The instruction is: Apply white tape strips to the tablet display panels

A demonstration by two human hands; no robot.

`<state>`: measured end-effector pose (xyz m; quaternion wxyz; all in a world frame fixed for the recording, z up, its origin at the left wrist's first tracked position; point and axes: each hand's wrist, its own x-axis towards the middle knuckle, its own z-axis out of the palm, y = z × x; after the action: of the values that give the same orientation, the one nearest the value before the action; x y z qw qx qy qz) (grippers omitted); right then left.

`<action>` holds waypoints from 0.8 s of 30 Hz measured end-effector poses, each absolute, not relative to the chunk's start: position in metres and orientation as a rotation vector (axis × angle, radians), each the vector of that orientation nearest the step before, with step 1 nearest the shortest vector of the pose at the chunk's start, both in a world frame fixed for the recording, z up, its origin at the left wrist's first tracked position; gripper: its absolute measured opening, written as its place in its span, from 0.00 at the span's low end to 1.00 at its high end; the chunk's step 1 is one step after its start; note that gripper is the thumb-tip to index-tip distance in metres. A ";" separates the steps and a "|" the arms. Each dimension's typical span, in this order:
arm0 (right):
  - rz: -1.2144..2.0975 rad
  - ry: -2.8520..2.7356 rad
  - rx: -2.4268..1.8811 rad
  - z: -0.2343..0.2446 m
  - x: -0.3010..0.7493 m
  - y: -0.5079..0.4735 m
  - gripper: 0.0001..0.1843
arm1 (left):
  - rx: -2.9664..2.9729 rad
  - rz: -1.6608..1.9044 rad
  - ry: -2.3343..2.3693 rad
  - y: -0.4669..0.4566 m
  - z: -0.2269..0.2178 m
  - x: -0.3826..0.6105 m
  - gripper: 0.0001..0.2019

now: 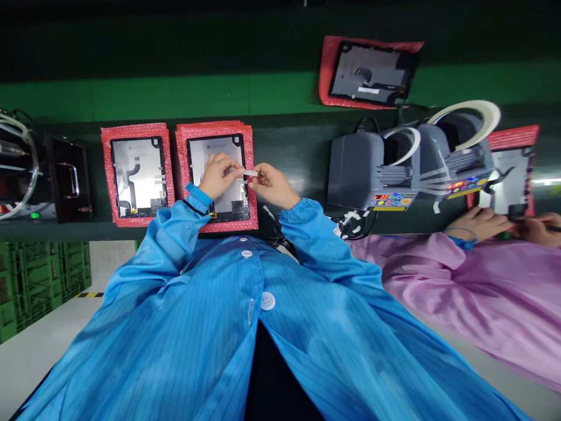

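A short white strip [250, 173] is stretched between my two hands, over the right edge of a screen panel [223, 202]. My left hand [219, 176] is closed in a pinch at the strip's left end, and it hides part of the panel beneath. At the other end, the fingers of my right hand [276, 186] are pinched together on the strip. The panel has a silver back and black frame, and lies flat on red bubble wrap [183, 175]. To the left, a second screen panel [149, 187] with a dark flex cable rests on its own red bubble wrap.
Two grey tape dispensers [350, 169] [464, 152] stand to the right, near loose black cables [366, 225]. Another panel [372, 73] lies at the back. A co-worker's hands [480, 223] are over a panel at far right. A black machine [68, 181] stands left.
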<state>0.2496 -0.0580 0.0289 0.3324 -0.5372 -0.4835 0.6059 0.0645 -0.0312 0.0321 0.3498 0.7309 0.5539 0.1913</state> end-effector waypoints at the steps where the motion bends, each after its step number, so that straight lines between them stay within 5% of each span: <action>1: 1.586 -1.296 -1.404 0.031 0.248 -0.058 0.13 | 1.892 0.481 1.414 -0.030 0.033 0.064 0.07; 24: 1.145 -1.645 -1.748 -0.004 0.239 -0.038 0.09 | 1.859 0.151 1.735 -0.039 0.037 0.088 0.07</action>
<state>0.2385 -0.0375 -0.0040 0.2386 -0.6383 -0.6008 0.4181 0.0883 -0.0390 0.0369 0.2926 0.6977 0.6514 0.0568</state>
